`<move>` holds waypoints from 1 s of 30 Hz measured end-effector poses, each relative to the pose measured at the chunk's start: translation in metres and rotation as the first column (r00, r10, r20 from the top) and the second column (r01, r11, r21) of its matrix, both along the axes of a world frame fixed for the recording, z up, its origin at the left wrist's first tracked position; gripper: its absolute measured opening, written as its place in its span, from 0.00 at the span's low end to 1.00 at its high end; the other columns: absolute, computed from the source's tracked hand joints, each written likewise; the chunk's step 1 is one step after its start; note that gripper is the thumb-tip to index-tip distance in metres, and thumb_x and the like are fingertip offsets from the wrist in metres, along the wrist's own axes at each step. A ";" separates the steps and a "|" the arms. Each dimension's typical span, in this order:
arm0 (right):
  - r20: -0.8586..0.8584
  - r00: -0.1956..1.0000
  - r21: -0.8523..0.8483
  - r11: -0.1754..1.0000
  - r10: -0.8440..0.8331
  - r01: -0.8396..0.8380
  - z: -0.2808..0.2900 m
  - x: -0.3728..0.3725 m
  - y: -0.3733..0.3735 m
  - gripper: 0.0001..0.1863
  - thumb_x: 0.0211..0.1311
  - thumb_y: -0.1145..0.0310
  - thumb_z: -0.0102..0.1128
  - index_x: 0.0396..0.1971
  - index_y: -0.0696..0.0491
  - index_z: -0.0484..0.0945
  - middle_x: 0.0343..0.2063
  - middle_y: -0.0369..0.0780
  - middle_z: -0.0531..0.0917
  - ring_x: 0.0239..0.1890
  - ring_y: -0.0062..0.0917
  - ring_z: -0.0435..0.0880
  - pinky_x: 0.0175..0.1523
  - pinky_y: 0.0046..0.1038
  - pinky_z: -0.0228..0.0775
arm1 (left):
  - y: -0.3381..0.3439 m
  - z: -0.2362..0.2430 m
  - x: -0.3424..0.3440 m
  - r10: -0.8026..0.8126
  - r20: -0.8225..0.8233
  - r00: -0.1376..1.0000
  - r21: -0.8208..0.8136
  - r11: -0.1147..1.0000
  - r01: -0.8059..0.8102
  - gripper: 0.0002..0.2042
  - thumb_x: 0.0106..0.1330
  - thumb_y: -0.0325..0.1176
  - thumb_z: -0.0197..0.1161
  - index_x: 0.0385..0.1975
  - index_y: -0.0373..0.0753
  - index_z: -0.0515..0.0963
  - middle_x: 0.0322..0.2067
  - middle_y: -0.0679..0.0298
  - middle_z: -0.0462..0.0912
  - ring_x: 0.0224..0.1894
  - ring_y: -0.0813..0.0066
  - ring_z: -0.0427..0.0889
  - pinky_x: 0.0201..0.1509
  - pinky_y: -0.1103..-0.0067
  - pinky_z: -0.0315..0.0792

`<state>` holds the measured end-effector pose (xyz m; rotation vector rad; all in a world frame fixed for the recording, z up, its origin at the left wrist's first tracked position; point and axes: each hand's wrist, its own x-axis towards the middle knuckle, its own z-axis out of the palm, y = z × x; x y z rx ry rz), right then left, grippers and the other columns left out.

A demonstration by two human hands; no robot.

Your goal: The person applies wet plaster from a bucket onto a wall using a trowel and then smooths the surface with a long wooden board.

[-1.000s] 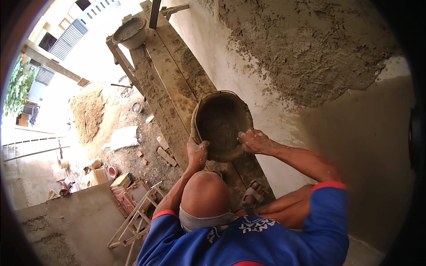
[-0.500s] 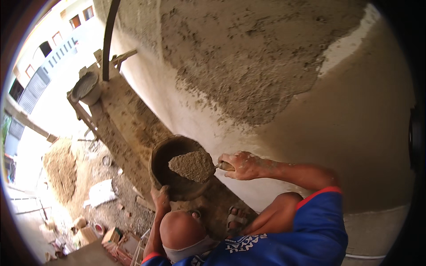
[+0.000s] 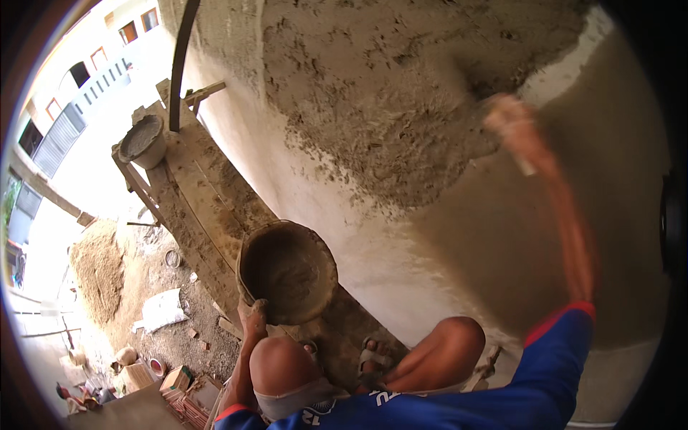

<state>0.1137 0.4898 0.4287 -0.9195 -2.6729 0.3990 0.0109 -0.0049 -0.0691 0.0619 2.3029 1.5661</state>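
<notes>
My left hand grips the near-left rim of a round, mortar-crusted bucket with some wet mortar in its bottom. At the upper right, my right hand is raised to the wall and smeared by motion. It is closed around a trowel, whose pale handle end shows below the fist. The blade is too blurred to make out against the mortar. Rough wet mortar covers the upper part of the wall in front of my right hand.
I squat on a plank scaffold running along the wall. A second mortar bucket stands at its far end beside a dark upright pole. Down on the ground are a sand heap, a white sack and stacked bricks.
My right hand has swung from over the bucket up to the wall with the trowel. The mortar heap on the blade is no longer seen over the bucket. My left hand stays at the rim.
</notes>
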 end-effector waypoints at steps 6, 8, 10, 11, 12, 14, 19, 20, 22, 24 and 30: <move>0.020 0.999 -0.002 0.999 0.044 -0.044 0.023 -0.021 -0.055 0.24 0.62 0.60 0.55 0.57 0.53 0.68 0.49 0.47 0.76 0.47 0.34 0.77 0.50 0.34 0.73 | 0.012 0.116 -0.004 0.215 0.145 0.966 0.192 0.952 -0.240 0.19 0.55 0.28 0.58 0.47 0.30 0.73 0.40 0.54 0.80 0.42 0.65 0.76 0.48 0.74 0.70; 0.181 0.944 -0.066 0.961 0.277 -0.270 -0.034 -0.025 -0.075 0.23 0.61 0.62 0.56 0.55 0.53 0.70 0.48 0.47 0.76 0.48 0.35 0.77 0.51 0.36 0.71 | 0.012 0.119 0.003 0.213 -0.015 0.977 0.108 0.972 -0.211 0.20 0.53 0.27 0.59 0.47 0.28 0.72 0.40 0.55 0.80 0.39 0.66 0.77 0.44 0.75 0.71; 0.353 0.812 -0.212 0.885 0.466 -0.416 -0.101 -0.027 -0.089 0.24 0.51 0.67 0.63 0.51 0.51 0.72 0.47 0.42 0.75 0.43 0.35 0.77 0.49 0.37 0.70 | 0.027 0.107 0.004 0.060 0.067 0.996 0.166 0.984 -0.070 0.21 0.53 0.26 0.58 0.48 0.28 0.71 0.39 0.55 0.80 0.39 0.66 0.77 0.44 0.75 0.71; 0.341 0.700 -0.026 0.751 0.627 -0.660 -0.149 -0.024 -0.098 0.23 0.51 0.68 0.62 0.50 0.51 0.73 0.44 0.44 0.75 0.40 0.36 0.77 0.46 0.35 0.70 | 0.030 0.100 0.007 0.051 0.062 0.997 0.153 0.986 -0.060 0.21 0.52 0.26 0.58 0.49 0.29 0.71 0.39 0.55 0.80 0.39 0.67 0.76 0.44 0.75 0.71; 0.350 0.551 0.166 0.528 0.758 -0.833 -0.188 -0.020 -0.108 0.21 0.50 0.68 0.61 0.48 0.50 0.75 0.42 0.45 0.76 0.37 0.36 0.78 0.43 0.33 0.71 | 0.036 0.099 0.008 0.042 0.048 0.998 0.144 0.988 -0.049 0.22 0.52 0.25 0.58 0.50 0.29 0.71 0.39 0.55 0.80 0.39 0.67 0.76 0.44 0.75 0.71; 0.444 0.568 0.357 0.444 0.693 -0.822 -0.234 -0.022 -0.145 0.17 0.50 0.70 0.58 0.43 0.50 0.75 0.36 0.44 0.77 0.32 0.34 0.78 0.38 0.34 0.73 | 0.044 0.119 0.008 0.098 0.069 0.993 0.165 0.980 -0.108 0.19 0.53 0.26 0.59 0.48 0.32 0.74 0.39 0.56 0.81 0.39 0.68 0.78 0.45 0.76 0.71; 0.443 0.607 0.394 0.465 0.659 -0.793 -0.332 -0.044 -0.186 0.10 0.49 0.74 0.53 0.35 0.51 0.74 0.21 0.42 0.76 0.23 0.33 0.78 0.26 0.34 0.72 | 0.046 0.130 0.011 0.149 0.075 0.986 0.281 0.946 -0.164 0.26 0.49 0.21 0.55 0.53 0.33 0.70 0.42 0.55 0.80 0.44 0.66 0.78 0.49 0.74 0.70; 0.347 0.559 0.267 0.491 0.754 -0.829 -0.349 -0.037 -0.188 0.09 0.49 0.74 0.53 0.33 0.51 0.74 0.20 0.43 0.76 0.24 0.35 0.79 0.26 0.35 0.72 | 0.045 0.131 0.011 0.122 0.102 0.987 0.237 0.961 -0.143 0.27 0.48 0.20 0.54 0.54 0.33 0.70 0.43 0.59 0.79 0.44 0.71 0.77 0.49 0.77 0.70; 0.277 0.460 -0.106 0.503 0.843 -0.858 -0.368 -0.031 -0.202 0.12 0.49 0.72 0.53 0.37 0.54 0.73 0.23 0.48 0.79 0.29 0.43 0.81 0.33 0.42 0.74 | 0.043 0.131 0.012 0.114 0.116 0.987 0.155 0.979 -0.132 0.27 0.47 0.21 0.53 0.54 0.33 0.70 0.43 0.59 0.79 0.44 0.71 0.76 0.50 0.77 0.69; 0.234 0.499 -0.227 0.546 0.835 -0.807 -0.369 -0.028 -0.207 0.14 0.50 0.69 0.55 0.38 0.56 0.73 0.23 0.48 0.79 0.28 0.44 0.80 0.35 0.43 0.74 | 0.047 0.138 0.010 0.102 0.080 0.991 0.238 0.964 -0.119 0.26 0.47 0.22 0.53 0.53 0.32 0.70 0.43 0.60 0.79 0.44 0.71 0.76 0.50 0.77 0.70; 0.216 0.536 -0.320 0.578 0.816 -0.750 -0.355 -0.010 -0.184 0.14 0.51 0.67 0.57 0.36 0.59 0.72 0.25 0.49 0.78 0.28 0.46 0.79 0.33 0.43 0.73 | 0.046 0.131 -0.001 0.083 0.133 0.988 0.270 0.956 -0.117 0.29 0.47 0.24 0.54 0.55 0.32 0.68 0.45 0.53 0.79 0.48 0.63 0.77 0.54 0.73 0.68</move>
